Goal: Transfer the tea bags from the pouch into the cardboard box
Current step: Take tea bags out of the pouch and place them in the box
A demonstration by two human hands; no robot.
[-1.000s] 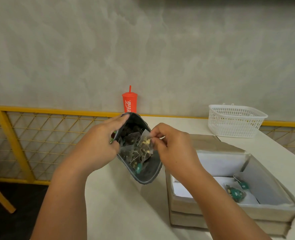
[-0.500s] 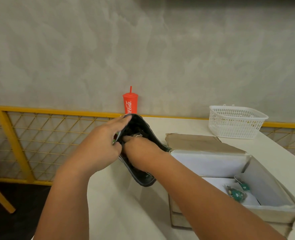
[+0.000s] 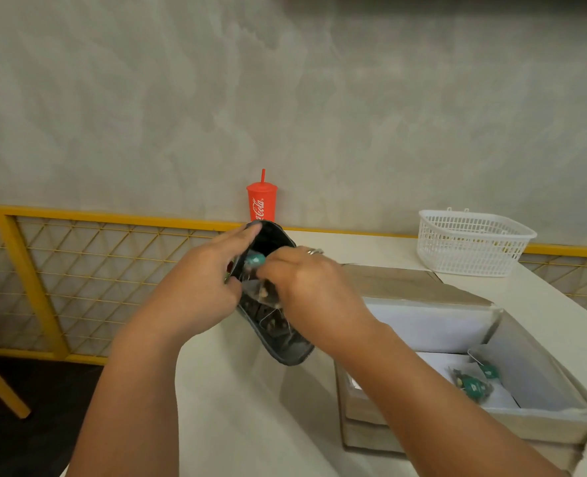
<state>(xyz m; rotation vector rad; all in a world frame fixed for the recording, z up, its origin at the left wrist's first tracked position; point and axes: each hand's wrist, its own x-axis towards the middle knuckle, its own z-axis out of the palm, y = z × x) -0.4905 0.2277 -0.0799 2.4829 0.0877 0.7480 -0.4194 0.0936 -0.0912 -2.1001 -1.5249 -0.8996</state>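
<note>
My left hand (image 3: 199,287) grips the dark pouch (image 3: 278,325) by its rim, tilted above the tabletop (image 3: 237,407). My right hand (image 3: 309,287), wrist bent, pinches a clear tea bag (image 3: 262,290) at its mouth. The cardboard box (image 3: 533,425) sits near right, holding two tea bags (image 3: 474,380).

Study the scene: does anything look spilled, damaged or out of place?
Nothing stands out. The left hand holds the pouch open, the right hand pinches a tea bag, and other tea bags lie inside the cardboard box.
</note>
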